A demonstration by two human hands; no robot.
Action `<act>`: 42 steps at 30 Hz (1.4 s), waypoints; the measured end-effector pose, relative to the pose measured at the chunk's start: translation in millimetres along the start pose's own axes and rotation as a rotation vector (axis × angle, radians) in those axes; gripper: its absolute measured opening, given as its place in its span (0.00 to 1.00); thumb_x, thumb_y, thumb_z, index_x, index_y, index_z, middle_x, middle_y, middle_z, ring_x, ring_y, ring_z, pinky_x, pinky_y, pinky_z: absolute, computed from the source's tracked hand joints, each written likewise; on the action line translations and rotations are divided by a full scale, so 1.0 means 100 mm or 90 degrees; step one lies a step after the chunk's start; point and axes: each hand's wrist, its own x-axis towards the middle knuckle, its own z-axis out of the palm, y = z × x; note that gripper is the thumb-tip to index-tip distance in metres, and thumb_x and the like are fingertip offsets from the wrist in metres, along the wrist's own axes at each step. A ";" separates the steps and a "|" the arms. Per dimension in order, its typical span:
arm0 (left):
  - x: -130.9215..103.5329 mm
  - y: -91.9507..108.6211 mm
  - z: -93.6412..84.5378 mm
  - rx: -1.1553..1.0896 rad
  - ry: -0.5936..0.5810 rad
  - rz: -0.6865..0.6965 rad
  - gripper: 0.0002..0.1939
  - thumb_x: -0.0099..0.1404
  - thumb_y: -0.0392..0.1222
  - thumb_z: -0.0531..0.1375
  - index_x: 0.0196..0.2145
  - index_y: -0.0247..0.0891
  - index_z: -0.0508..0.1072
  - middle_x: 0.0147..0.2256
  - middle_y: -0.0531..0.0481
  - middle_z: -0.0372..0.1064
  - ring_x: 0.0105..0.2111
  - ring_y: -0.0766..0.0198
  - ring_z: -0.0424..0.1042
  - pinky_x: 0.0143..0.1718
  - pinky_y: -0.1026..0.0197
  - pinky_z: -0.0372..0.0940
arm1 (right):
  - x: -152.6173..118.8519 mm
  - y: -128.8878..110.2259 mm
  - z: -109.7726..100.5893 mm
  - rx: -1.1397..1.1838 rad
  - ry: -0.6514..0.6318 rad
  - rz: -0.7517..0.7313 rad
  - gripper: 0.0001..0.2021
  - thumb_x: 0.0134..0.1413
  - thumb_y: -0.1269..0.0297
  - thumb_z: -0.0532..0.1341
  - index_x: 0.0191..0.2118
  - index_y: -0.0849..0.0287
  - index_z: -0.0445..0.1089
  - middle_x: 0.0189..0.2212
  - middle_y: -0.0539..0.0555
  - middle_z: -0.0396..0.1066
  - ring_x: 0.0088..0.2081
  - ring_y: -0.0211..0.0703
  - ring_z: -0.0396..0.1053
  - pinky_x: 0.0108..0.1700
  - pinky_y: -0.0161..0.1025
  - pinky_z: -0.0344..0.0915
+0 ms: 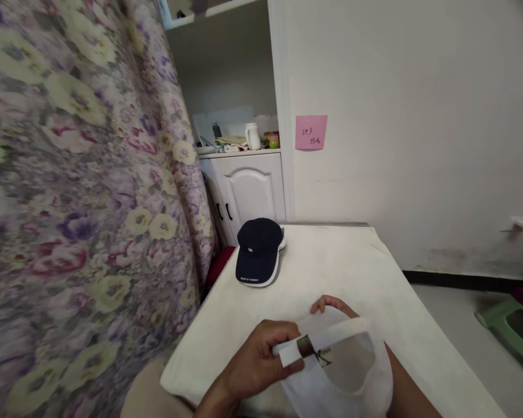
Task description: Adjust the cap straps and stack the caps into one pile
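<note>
A white cap [375,371] is held over the near part of the table, its rear strap and opening facing up. My left hand [264,357] pinches the end of the white strap [290,351], beside a dark metallic buckle [305,346]. On the far side of the cap, my right hand [333,305] holds the white fabric, its fingertips showing over the edge and its palm hidden behind the cap. A navy cap [258,249] with a white-edged brim rests farther back on the table.
The white-covered table [331,255] stands against the wall. A floral curtain [91,232] hangs at the left. Behind are a white cabinet [255,194] and a shelf with a white jug [253,136]. A green stool [512,334] is at the right.
</note>
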 end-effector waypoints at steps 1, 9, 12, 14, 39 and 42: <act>0.00 -0.01 0.00 -0.001 0.005 0.001 0.15 0.62 0.50 0.63 0.26 0.36 0.67 0.25 0.54 0.58 0.27 0.66 0.55 0.28 0.65 0.51 | 0.02 0.02 -0.02 0.015 -0.023 0.020 0.10 0.37 0.61 0.69 0.31 0.53 0.74 0.38 0.54 0.77 0.34 0.50 0.73 0.36 0.46 0.67; -0.02 -0.01 -0.04 -0.022 0.063 -0.008 0.16 0.62 0.51 0.64 0.27 0.35 0.70 0.24 0.54 0.59 0.26 0.65 0.56 0.28 0.64 0.50 | 0.14 0.14 -0.29 -0.057 0.079 0.041 0.15 0.39 0.62 0.71 0.37 0.58 0.76 0.27 0.50 0.74 0.28 0.44 0.69 0.34 0.42 0.64; -0.02 -0.02 -0.03 -0.034 0.050 -0.009 0.14 0.63 0.49 0.64 0.27 0.36 0.71 0.25 0.54 0.60 0.26 0.65 0.56 0.28 0.65 0.51 | 0.01 0.11 -0.30 -0.061 0.150 0.029 0.13 0.44 0.58 0.69 0.36 0.58 0.76 0.30 0.52 0.76 0.28 0.44 0.69 0.32 0.41 0.64; -0.03 -0.02 -0.03 -0.035 0.037 -0.005 0.13 0.63 0.48 0.63 0.27 0.36 0.72 0.25 0.54 0.60 0.26 0.65 0.57 0.28 0.65 0.51 | -0.13 0.08 -0.28 -0.057 0.188 0.015 0.13 0.45 0.55 0.69 0.34 0.59 0.76 0.34 0.56 0.77 0.32 0.48 0.71 0.35 0.43 0.66; -0.19 -0.03 0.00 -0.123 -0.008 -0.051 0.16 0.65 0.51 0.61 0.28 0.35 0.71 0.26 0.54 0.59 0.28 0.66 0.55 0.28 0.65 0.50 | -0.99 -1.03 0.54 -0.439 0.146 -0.308 0.07 0.61 0.64 0.62 0.44 0.52 0.76 0.46 0.56 0.76 0.51 0.52 0.71 0.54 0.49 0.65; -0.17 -0.03 0.06 -0.124 -0.025 -0.054 0.16 0.66 0.51 0.60 0.29 0.35 0.71 0.26 0.54 0.61 0.27 0.66 0.56 0.28 0.66 0.51 | -1.00 -1.09 0.80 -0.565 0.130 -0.365 0.09 0.59 0.68 0.64 0.46 0.52 0.75 0.46 0.57 0.74 0.49 0.52 0.70 0.50 0.50 0.67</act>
